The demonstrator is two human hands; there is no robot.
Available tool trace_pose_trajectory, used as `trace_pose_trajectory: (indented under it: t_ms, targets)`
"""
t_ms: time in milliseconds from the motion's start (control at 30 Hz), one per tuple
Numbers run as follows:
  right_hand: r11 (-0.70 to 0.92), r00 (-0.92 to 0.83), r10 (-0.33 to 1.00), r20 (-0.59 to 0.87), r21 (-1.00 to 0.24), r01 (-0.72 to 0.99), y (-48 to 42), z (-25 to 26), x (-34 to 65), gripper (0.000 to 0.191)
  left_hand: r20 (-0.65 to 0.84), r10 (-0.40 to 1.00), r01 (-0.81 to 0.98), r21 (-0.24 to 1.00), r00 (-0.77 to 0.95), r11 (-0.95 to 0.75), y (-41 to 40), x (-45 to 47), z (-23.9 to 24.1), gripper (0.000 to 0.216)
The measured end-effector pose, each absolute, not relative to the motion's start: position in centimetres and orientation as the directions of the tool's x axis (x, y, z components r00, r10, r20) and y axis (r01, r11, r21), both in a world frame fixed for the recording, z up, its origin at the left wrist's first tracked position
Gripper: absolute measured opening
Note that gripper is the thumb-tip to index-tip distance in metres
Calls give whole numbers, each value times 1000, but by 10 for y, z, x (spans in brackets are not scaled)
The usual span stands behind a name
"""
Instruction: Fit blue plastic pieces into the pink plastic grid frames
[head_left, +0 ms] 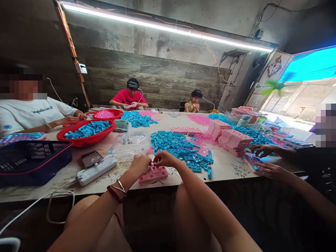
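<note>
My left hand [141, 164] and my right hand [164, 159] meet fingertip to fingertip just above a pink plastic tray [153, 174] lying near the table's front edge. Both hands are closed in a pinch on a tiny piece between them, too small to name. A red band and a metal bangle [118, 189] circle my left wrist. A heap of small blue plastic pieces [181, 148] lies right behind my right hand.
A white power bank [96, 170] and a phone [91, 158] lie to the left, beside a dark blue crate [31, 162]. Red basins [85, 133] hold blue and pink pieces. Stacked pink trays [235, 140] stand at right. Several other people work around the table [228, 164].
</note>
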State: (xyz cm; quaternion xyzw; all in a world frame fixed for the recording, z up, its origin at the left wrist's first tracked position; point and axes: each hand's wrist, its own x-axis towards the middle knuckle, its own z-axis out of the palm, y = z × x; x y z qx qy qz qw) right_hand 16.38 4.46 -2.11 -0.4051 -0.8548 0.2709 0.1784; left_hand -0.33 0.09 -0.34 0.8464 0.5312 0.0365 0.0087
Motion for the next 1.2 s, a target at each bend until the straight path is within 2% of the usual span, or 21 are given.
trace_pose_trajectory:
  t_ms: [267, 500, 1200]
  targets:
    - [530, -617, 783, 78, -603, 596, 43, -20, 164, 18, 37, 906, 905, 47, 422, -424, 0, -1, 0, 14]
    - [563, -625, 772, 113, -578, 591, 43, -22, 157, 18, 33, 916, 909, 113, 400, -401, 3, -12, 3, 15]
    - [600, -677, 734, 60, -525, 604, 42, -23, 147, 17, 10, 920, 916, 89, 391, -390, 3, -11, 4, 16]
